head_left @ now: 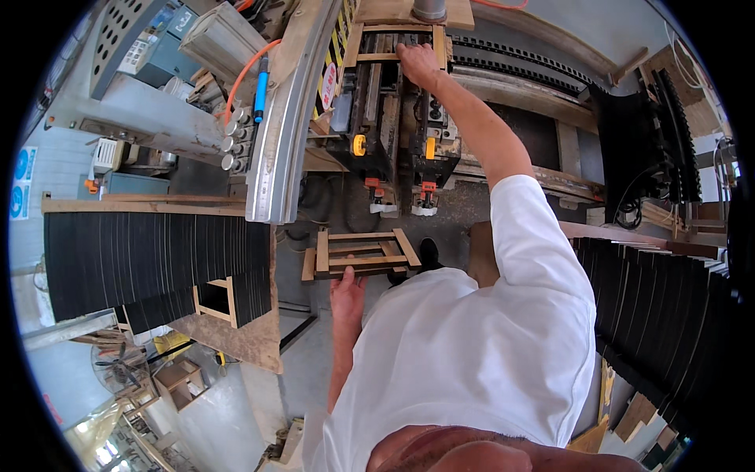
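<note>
My left hand (347, 296) grips small wooden frames (368, 260) by their near edge, thumb on top, low in front of my body. At least two of these pale rectangular frames overlap there. My right arm reaches far forward to a machine, where another wooden frame (377, 57) lies across dark metal rails (390, 118). Closed around that frame's near bar, towards its right end, is my right hand (419, 64); its fingertips are partly hidden. Yellow knobs (359, 145) and red-and-white fittings (425, 200) sit on the machine's near end.
Long rows of black-faced panels stand at the left (149, 259) and right (661, 315). A metal beam with a scale (267, 173) runs beside the machine on the left, with an orange hose (233, 90) and a blue tool (260, 94) nearby. Black toothed tracks (511, 67) extend rightward.
</note>
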The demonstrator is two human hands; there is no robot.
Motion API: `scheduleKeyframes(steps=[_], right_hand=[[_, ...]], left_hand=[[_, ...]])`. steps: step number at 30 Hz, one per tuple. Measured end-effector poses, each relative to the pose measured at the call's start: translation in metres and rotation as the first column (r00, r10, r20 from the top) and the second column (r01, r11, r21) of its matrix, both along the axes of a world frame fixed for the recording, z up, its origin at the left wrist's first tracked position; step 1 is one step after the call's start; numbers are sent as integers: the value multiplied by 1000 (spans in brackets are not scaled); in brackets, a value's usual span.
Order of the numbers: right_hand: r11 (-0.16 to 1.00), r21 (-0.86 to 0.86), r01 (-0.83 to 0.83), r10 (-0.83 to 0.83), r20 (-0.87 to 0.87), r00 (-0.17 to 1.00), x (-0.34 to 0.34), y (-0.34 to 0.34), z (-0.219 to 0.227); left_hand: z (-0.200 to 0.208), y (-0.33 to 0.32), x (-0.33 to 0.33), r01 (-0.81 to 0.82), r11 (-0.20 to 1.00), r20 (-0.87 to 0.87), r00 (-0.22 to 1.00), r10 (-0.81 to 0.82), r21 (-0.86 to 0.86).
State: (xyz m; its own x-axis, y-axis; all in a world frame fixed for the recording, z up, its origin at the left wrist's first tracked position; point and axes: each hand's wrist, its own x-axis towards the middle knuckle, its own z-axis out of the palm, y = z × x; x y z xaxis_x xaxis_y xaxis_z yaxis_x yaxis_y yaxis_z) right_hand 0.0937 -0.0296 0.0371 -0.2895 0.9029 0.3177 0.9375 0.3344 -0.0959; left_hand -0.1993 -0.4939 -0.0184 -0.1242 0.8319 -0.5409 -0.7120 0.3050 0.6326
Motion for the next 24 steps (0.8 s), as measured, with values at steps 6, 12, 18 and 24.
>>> scheduleKeyframes(steps=[6,12,18,24], right_hand=[[985,124,-123,140,-140,980,11,-61,17],[983,166,-79,115,-224,968,39,-213,64],[964,263,20,-13,-28,1000,35,-366,179],[846,517,131,-237,145,961,24,-479,345]], left_hand=[[-9,3,-3,57,998,32,998,-57,-18],[-29,20,-25,277,959,20,961,-276,-66],[-46,33,-40,508,859,45,861,-506,-64],[-63,25,-38,658,748,56,753,-656,-87]])
